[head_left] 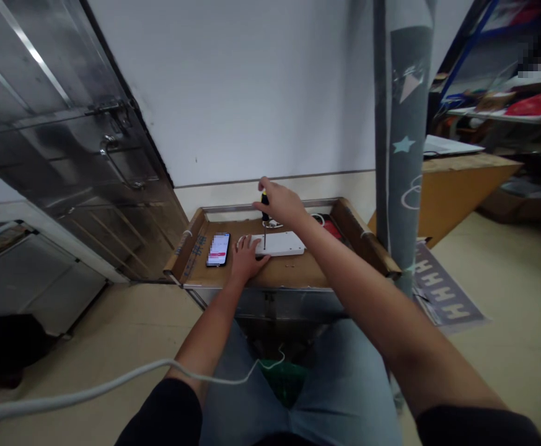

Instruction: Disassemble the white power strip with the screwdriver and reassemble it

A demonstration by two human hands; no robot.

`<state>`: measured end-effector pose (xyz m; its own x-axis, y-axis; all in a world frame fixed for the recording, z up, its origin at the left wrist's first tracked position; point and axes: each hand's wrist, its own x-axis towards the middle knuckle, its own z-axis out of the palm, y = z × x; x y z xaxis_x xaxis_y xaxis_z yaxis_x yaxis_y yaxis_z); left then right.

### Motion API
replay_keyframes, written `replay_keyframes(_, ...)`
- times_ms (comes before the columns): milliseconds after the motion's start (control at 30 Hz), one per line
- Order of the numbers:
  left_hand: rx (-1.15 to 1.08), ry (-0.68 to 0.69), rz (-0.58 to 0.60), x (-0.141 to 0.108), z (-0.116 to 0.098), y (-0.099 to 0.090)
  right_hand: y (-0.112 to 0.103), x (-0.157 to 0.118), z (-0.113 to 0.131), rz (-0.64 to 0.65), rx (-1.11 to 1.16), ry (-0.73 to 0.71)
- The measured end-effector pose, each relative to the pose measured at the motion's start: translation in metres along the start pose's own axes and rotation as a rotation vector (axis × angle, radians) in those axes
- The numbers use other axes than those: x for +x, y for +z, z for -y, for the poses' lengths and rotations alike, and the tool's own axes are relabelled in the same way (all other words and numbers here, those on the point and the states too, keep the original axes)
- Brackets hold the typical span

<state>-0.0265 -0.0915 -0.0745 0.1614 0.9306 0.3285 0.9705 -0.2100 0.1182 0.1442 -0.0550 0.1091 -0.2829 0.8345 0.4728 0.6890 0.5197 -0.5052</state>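
A white flat device (283,244) lies on the brown cardboard-covered tabletop (224,277). My left hand (246,257) rests on its left end, fingers apart, with the thumb along the near edge. Above the device, my right hand (279,201) is closed around the handle of a screwdriver (264,214), which stands upright. The shaft reaches down to the device's top near its left part. Left of my left hand lies a phone (218,249) with a lit screen.
Rolled cardboard edges (367,238) border the table's sides. A white cable and a red item (332,229) lie at the back right. A wrapped grey post (398,155) stands right of the table. A white cable (126,376) crosses over my left arm.
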Motion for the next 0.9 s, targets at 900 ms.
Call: replay_keyframes(900, -0.029, 0.009, -0.030, -0.002, 0.001, 0.000, -0.040, 0.038, 0.018, 0.540, -0.395, -0.131)
